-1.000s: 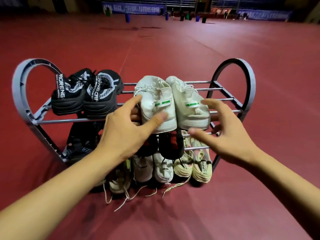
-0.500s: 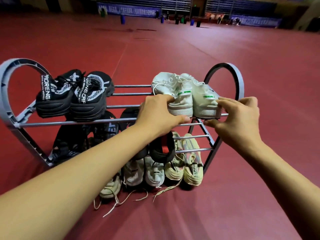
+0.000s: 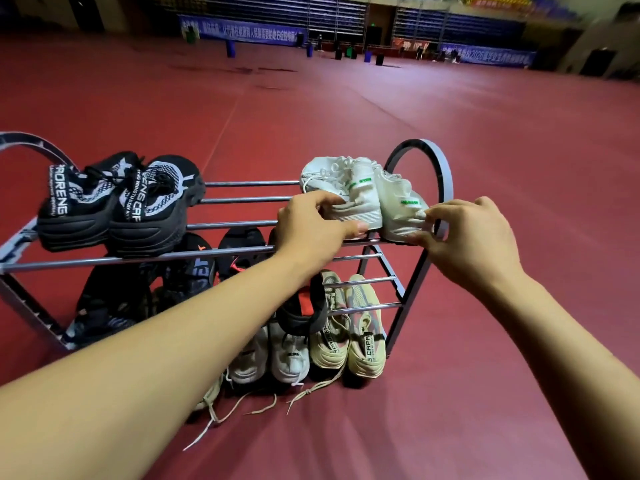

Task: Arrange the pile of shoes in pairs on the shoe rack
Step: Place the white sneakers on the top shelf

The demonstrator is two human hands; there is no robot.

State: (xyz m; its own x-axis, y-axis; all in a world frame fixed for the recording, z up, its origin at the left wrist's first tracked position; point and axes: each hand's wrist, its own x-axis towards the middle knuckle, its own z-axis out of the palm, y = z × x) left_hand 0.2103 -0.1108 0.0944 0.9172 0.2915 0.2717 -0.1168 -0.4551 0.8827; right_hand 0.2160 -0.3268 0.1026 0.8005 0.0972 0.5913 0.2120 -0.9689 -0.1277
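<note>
Gripping white pair on top shelf.
Left hand (image 3: 313, 225) pinching left shoe (image 3: 349, 195) heel; right hand (image 3: 467, 240) pinching right shoe (image 3: 401, 209) heel, by rack (image 3: 440, 174) end.

Single head-worn wide-angle view: looks forward and down from close above the grey metal-bar shoe rack (image 3: 242, 250), facing its front; hall floor beyond.

One pair of shoes (image 3: 114, 206) sits left on the shoe rack's (image 3: 242, 251) top shelf; another pair (image 3: 363, 195) right; more shoes (image 3: 332, 337) below.
</note>
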